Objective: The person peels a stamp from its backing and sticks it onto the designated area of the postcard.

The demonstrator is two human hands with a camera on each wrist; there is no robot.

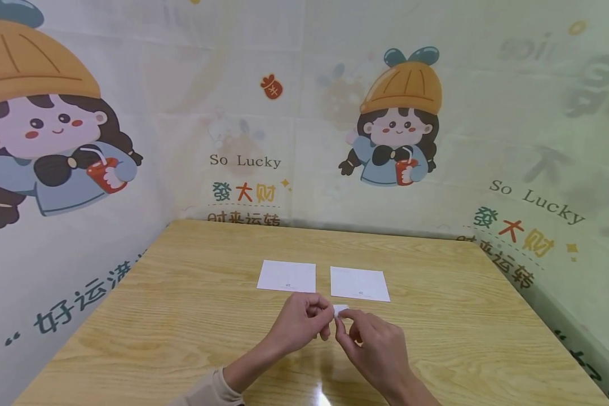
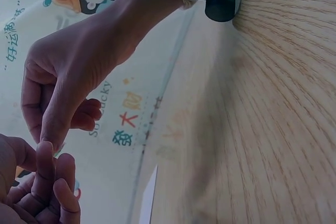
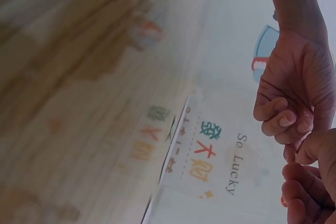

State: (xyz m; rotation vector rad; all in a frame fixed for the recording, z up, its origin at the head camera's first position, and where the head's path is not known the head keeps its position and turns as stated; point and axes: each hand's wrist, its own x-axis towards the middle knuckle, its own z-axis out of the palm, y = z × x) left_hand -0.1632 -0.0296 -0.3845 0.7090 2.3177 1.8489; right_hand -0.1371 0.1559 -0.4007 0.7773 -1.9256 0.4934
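Above the wooden table, both hands meet fingertip to fingertip at a small flat white piece (image 1: 340, 309). My left hand (image 1: 304, 322) pinches its left side between thumb and forefinger, the other fingers curled. From the right, my right hand (image 1: 375, 341) pinches the near edge with thumb and forefinger. The left wrist view shows the left hand (image 2: 73, 72) reaching down to the right hand's fingertips, which mostly hide the piece. Just beyond the hands, two white cards, a left one (image 1: 286, 275) and a right one (image 1: 359, 282), lie flat, side by side with a gap between.
A light wooden table (image 1: 182, 316) extends around the hands. Printed cloth (image 1: 304, 113) with cartoon figures and lettering hangs behind it and at both sides. A light sleeve (image 1: 213, 392) covers the left forearm.
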